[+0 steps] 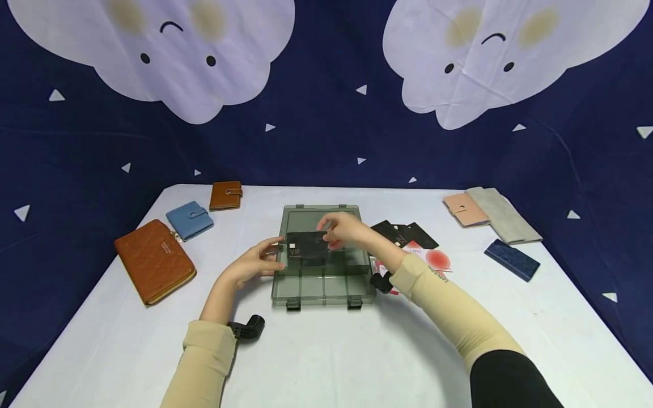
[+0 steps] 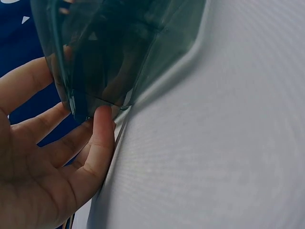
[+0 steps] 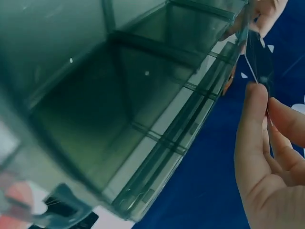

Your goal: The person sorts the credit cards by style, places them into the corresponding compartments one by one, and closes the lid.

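Observation:
A smoky transparent compartment box (image 1: 326, 286) stands open in the middle of the white table (image 1: 326, 351). My right hand (image 1: 329, 241) pinches the right end of a black card (image 1: 306, 246) marked VIP and holds it on edge over the box's compartments. In the right wrist view the card (image 3: 259, 57) sits between thumb and fingers of my right hand (image 3: 259, 95), beside the box (image 3: 119, 95). My left hand (image 1: 278, 255) rests with fairly straight fingers against the box's left wall, near the card's left end. The left wrist view shows my left hand (image 2: 100, 129) touching the box (image 2: 119, 47) at a corner.
At the left lie a large brown quilted wallet (image 1: 154, 260), a blue wallet (image 1: 190, 220) and a small brown wallet (image 1: 225, 195). At the right are a pink wallet (image 1: 465, 209), a grey one (image 1: 502, 215) and a navy one (image 1: 512, 259). Black cards (image 1: 405, 233) and a red-and-white card (image 1: 436, 259) lie beside the box.

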`<action>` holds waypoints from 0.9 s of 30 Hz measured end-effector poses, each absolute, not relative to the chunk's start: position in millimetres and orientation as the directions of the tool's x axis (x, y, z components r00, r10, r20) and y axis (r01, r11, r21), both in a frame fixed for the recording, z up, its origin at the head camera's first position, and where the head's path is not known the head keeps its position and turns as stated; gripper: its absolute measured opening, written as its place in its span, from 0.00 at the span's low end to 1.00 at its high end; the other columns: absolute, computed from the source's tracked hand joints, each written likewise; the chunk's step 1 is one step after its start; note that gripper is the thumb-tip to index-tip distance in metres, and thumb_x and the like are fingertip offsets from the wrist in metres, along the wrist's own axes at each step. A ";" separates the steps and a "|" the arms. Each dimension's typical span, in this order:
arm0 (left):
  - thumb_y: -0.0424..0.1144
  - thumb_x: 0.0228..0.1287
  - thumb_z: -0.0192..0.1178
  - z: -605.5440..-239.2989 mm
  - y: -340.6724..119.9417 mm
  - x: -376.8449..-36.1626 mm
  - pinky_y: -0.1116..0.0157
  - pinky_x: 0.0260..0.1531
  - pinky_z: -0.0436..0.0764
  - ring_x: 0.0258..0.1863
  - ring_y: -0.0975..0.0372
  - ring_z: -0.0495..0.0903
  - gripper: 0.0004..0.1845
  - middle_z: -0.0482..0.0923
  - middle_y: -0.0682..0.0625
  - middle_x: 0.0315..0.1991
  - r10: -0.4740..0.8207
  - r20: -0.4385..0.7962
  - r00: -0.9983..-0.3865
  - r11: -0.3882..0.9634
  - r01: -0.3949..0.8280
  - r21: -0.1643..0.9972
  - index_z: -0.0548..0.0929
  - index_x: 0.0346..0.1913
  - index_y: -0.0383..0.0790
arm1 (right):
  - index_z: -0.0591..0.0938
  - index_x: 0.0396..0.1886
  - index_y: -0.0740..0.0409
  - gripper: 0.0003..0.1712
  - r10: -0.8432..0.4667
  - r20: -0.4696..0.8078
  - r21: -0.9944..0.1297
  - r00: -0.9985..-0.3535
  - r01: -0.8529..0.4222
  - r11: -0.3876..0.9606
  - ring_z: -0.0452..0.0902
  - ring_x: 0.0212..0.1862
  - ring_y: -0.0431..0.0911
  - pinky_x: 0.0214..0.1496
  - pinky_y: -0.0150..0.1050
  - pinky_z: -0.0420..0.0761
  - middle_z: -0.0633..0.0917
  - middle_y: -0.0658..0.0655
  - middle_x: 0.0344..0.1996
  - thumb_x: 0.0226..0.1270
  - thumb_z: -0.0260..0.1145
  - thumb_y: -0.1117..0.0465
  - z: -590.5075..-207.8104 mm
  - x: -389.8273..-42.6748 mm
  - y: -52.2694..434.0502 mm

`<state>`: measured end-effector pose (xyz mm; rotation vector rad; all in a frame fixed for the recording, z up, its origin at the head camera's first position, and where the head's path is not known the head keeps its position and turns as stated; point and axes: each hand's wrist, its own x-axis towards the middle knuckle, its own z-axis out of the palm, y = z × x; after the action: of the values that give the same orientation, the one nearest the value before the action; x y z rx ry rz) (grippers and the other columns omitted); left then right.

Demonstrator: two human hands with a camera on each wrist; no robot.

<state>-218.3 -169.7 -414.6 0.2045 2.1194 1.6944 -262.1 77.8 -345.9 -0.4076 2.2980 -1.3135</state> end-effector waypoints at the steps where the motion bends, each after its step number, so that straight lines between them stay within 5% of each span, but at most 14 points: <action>1: 0.31 0.57 0.61 -414.7 -170.0 -218.1 0.61 0.46 0.78 0.60 0.45 0.60 0.42 0.52 0.33 0.66 0.367 -0.229 -0.902 0.246 -0.143 0.959 0.52 0.72 0.40 | 0.77 0.44 0.63 0.11 -0.469 -0.251 -0.859 -0.847 -0.029 0.511 0.78 0.28 0.48 0.41 0.46 0.81 0.77 0.59 0.29 0.63 0.57 0.74 -345.8 -262.6 74.8; 16: 0.32 0.57 0.62 -413.7 -169.8 -218.2 0.60 0.47 0.77 0.61 0.45 0.61 0.42 0.51 0.34 0.67 0.381 -0.231 -0.895 0.226 -0.152 0.962 0.52 0.72 0.40 | 0.76 0.36 0.64 0.06 -0.506 -0.314 -0.639 -0.803 -0.216 0.739 0.81 0.29 0.50 0.33 0.40 0.82 0.79 0.63 0.38 0.64 0.54 0.75 -356.6 -258.9 47.5; 27: 0.32 0.58 0.61 -414.8 -169.4 -218.6 0.60 0.46 0.77 0.56 0.48 0.66 0.41 0.53 0.33 0.66 0.375 -0.240 -0.895 0.247 -0.153 0.957 0.52 0.72 0.40 | 0.74 0.57 0.57 0.18 -0.524 -0.463 -0.527 -0.715 -0.254 0.811 0.69 0.24 0.45 0.28 0.40 0.72 0.80 0.58 0.35 0.68 0.53 0.66 -352.2 -257.4 55.2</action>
<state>-218.6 -169.4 -414.8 0.2031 2.1034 1.6880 -257.4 55.2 -352.2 -0.5710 2.3773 -0.5765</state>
